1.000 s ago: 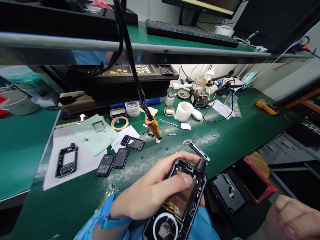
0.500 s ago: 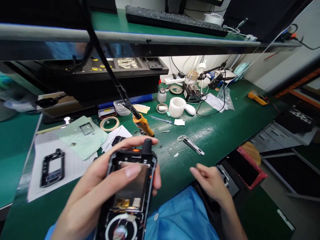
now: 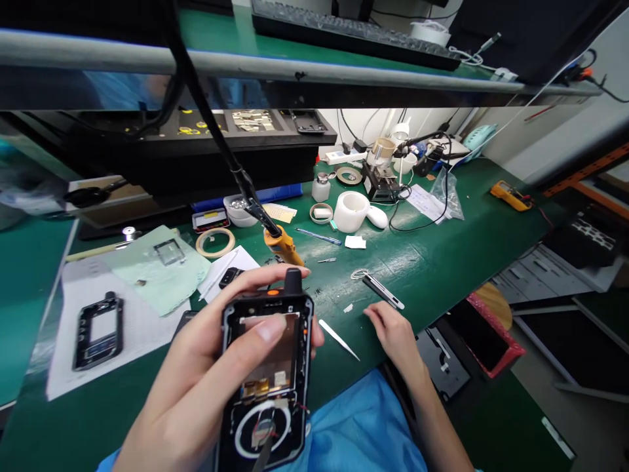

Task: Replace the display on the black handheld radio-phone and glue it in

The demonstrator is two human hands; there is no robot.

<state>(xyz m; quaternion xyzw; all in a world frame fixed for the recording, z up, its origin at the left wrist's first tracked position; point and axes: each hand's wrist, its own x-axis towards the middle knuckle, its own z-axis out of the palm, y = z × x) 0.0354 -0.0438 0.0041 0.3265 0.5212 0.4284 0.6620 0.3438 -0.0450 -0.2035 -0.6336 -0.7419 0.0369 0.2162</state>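
Note:
My left hand [image 3: 196, 373] is closed around an opened handheld radio [image 3: 265, 360] with a stubby antenna at its top. The thumb lies over its screen area; a white ring and thin wires show lower down. A dark pointed thing [image 3: 264, 452] overlaps the ring at the bottom; what it belongs to is hidden. My right hand [image 3: 393, 334] is closed above the bench edge, fingers curled with thumb against them, and I see nothing in it. Just beyond it lies a black-and-white slim tool [image 3: 383, 292]. A white pointed tool [image 3: 339, 339] rests between the radio and my right hand.
At the left, another radio housing [image 3: 99, 331] lies on white paper beside a green sheet [image 3: 157, 269]. A yellow-handled tool [image 3: 282, 244] hangs beyond my left hand. Tape rolls [image 3: 350, 211], a pen [image 3: 318, 236] and a yellow meter [image 3: 511, 195] lie farther back, under a shelf [image 3: 147, 62].
My left hand and the radio have shifted slightly right and tilted. My right hand has moved up and left, its fingers closer together. The white pointed tool shows now where bare bench was visible.

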